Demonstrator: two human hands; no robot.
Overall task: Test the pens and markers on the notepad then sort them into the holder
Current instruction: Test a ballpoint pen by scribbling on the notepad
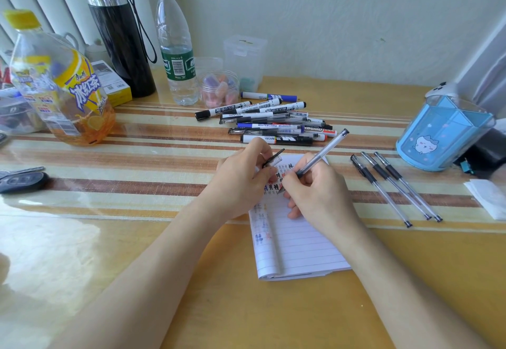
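My notepad (298, 247) lies nearest on the tabletop (191, 280). Over it my right hand (317, 195) pinches a pen (321, 154) low on its dark grip, tip at the paper. It should be light, stiff and slick higher up. My left hand (238, 181) pinches its small cap (273, 158). Beyond lies the pile of pens and markers (273, 125), with the holder (443, 132) far right.
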